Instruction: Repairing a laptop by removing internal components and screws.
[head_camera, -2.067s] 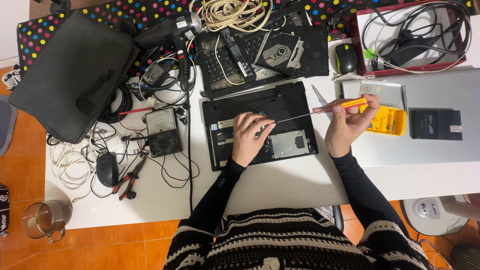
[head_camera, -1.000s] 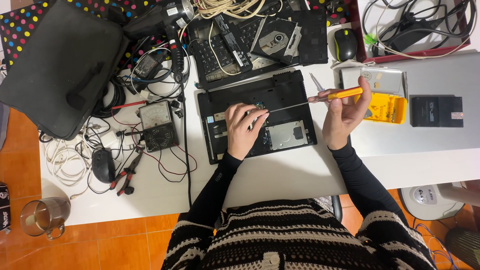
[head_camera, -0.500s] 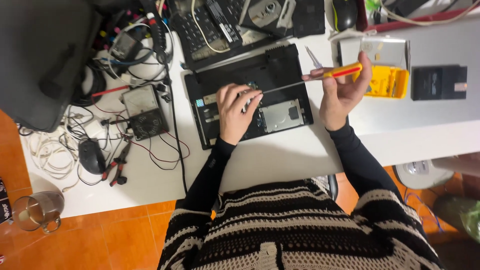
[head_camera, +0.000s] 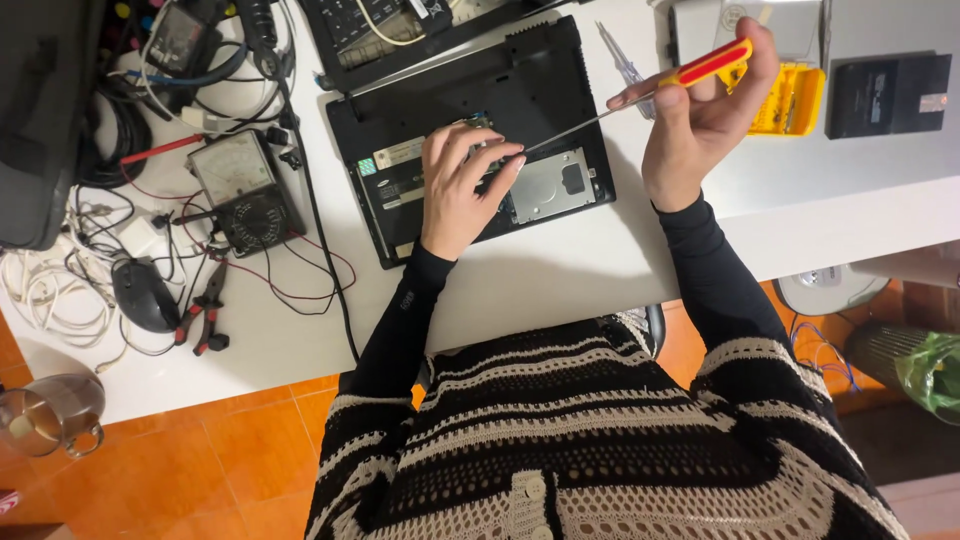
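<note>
The right hand (head_camera: 700, 130) was closed around the red and yellow handle of a screwdriver (head_camera: 640, 95), holding it up over the back part of the white bench (head_camera: 620, 265). The thin metal shaft slanted down and to the left, and its tip met the fingertips (head_camera: 505, 160) of the left hand. The left hand (head_camera: 460, 190) lay palm down on the opened black laptop (head_camera: 470, 130), fingers loosely curled and pinched near the shaft's tip; whether it held anything small could not be told.

The laptop lay underside up near the middle of the bench, tilted a little, with its front corner close to the bench's front edge. A silver drive (head_camera: 548, 185) sat in its bay, just beside the left hand.

Behind the laptop, at the back edge, lay another black laptop part with a keyboard (head_camera: 400, 30). Toward the left end of the bench stood a grey meter (head_camera: 245, 190) amid red and black wires, with red-handled pliers (head_camera: 203, 315) and a dark mouse (head_camera: 143, 293) nearer the front edge. A black bag (head_camera: 45, 110) covered the back left corner. Toward the right end, a yellow case (head_camera: 790, 100) lay just behind the right hand, and a black square box (head_camera: 885, 95) sat apart from it. A metal mug (head_camera: 50, 415) stood on the orange floor below the bench's left end.
</note>
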